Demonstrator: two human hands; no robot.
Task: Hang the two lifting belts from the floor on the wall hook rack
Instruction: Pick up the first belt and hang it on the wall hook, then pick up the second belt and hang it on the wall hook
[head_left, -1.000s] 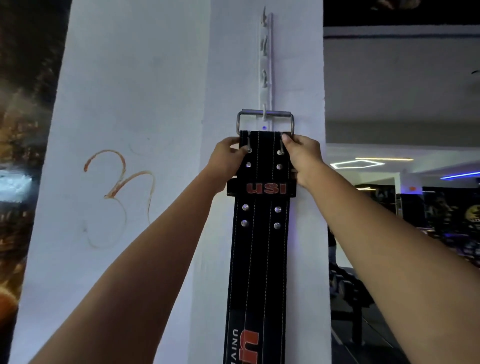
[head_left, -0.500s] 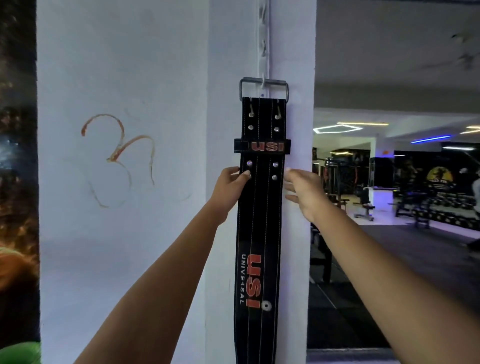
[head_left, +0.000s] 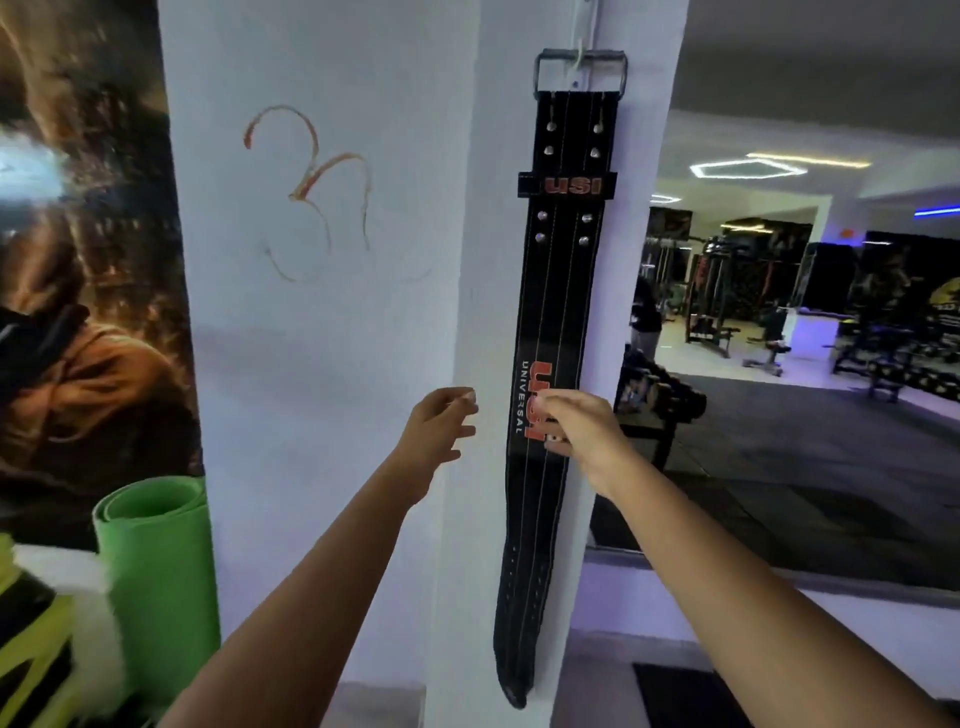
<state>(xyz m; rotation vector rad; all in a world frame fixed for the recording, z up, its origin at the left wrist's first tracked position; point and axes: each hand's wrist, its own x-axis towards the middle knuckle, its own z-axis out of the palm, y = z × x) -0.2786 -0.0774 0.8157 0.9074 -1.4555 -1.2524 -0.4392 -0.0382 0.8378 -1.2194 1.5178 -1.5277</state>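
A long black lifting belt (head_left: 558, 291) with red lettering hangs straight down the white pillar. Its metal buckle (head_left: 579, 65) sits over a hook of the white hook rack (head_left: 584, 21), whose upper part is cut off by the frame top. My left hand (head_left: 441, 423) hovers to the left of the belt, fingers apart, holding nothing. My right hand (head_left: 582, 423) is in front of the belt's middle by the red lettering, fingers loosely curled and holding nothing. No second belt is in view.
A rolled green mat (head_left: 156, 566) stands against the wall at lower left beside a yellow-and-black object (head_left: 31, 649). A poster (head_left: 78, 260) covers the left wall. To the right the gym floor opens out with benches and racks (head_left: 727, 312).
Both hands have let go of the belt's top and dropped down along it. The belt now hangs on its own from the hook, and the view has tilted downward.
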